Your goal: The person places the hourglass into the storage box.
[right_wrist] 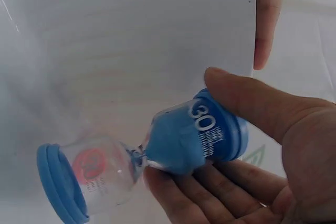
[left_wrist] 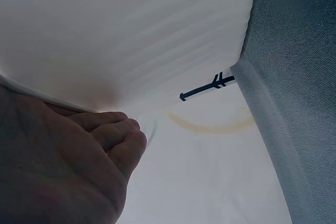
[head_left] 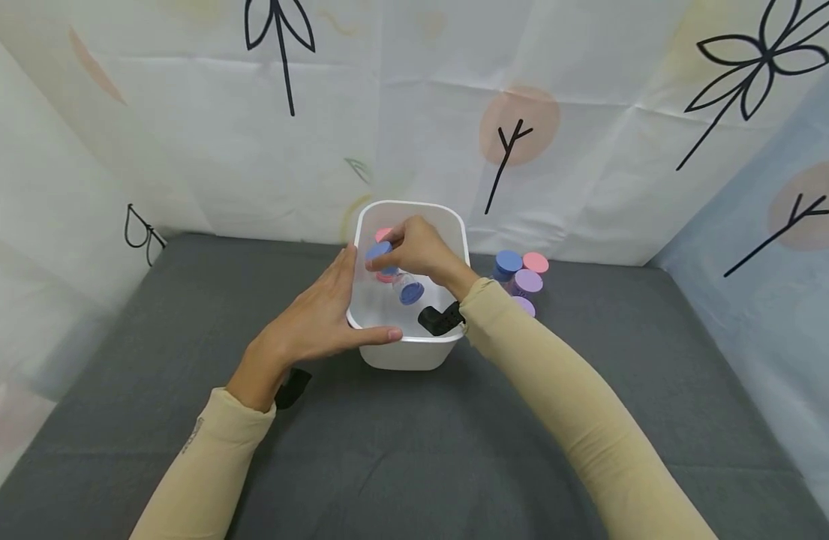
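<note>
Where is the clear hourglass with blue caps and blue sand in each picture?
Head: the clear, blue-capped hourglass is near the centre, tilted, within the rim of the white plastic bin.
Left wrist: not in it.
Right wrist: it stretches from lower left to right of centre, one end in the right fingers.
Shared landmark: the bin, its wall at upper left in the left wrist view and behind the hourglass in the right wrist view.

The left hand [left_wrist: 65,161] is shadowed, its wrist view seemingly soft.
</note>
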Demonstrator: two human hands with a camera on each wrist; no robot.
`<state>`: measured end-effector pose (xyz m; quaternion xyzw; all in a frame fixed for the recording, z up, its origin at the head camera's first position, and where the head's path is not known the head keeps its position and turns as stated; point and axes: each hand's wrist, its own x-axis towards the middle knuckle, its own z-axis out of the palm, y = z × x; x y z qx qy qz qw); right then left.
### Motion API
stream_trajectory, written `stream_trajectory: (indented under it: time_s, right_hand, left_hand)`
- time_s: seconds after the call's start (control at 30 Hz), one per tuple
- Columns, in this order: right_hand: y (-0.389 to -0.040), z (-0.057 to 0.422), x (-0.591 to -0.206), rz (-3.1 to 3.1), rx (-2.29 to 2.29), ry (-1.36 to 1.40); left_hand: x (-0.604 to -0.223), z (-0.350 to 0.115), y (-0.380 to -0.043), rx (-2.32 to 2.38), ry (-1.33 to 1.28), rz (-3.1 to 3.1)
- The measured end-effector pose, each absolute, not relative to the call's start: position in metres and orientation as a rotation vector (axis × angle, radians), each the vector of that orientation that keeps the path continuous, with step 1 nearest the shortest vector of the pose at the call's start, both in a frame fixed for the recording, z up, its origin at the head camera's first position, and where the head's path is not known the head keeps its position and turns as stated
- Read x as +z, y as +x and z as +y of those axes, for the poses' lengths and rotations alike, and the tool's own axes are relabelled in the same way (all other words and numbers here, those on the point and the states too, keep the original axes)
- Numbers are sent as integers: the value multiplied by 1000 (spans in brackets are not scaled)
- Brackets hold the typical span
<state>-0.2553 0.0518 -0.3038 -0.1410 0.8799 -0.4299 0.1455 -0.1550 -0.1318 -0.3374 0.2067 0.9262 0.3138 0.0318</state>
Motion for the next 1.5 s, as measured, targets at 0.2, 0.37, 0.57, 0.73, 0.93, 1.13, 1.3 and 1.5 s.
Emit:
stream_trajectory:
  time_s: [0.2,0.37,0.57,0.73,0.93,1.13,1.3,1.5]
  right_hand:
    - [-257,51,-308,2559,-1120,-437]
    - [-256,52,-309,2598,-1068,-432]
    - [-257,51,-310,2603,-1074,-414]
    - [-257,51,-310,2556,-1139,-415]
    - [-256,51,-310,2545,-1162,-445]
    - [-257,50,-312,2516,-1190,-460]
    - [-258,50,-312,2500,-1203,-460]
    - [-256,54,-311,2529,-1220,-453]
  left_hand:
    - [-338,-132,-154,958,630,2862]
    - [-338,-132,-154,979,633,2867]
    - [-338,-132,-154,1007,663,2871]
    - [-339,-131,-155,1022,705,2873]
    - [-339,-131,-155,1019,698,2872]
    - [-339,-132,-154,1014,670,2865]
    - [-339,-132,-154,1009,652,2862]
    - [-341,-132,-156,1027,703,2875]
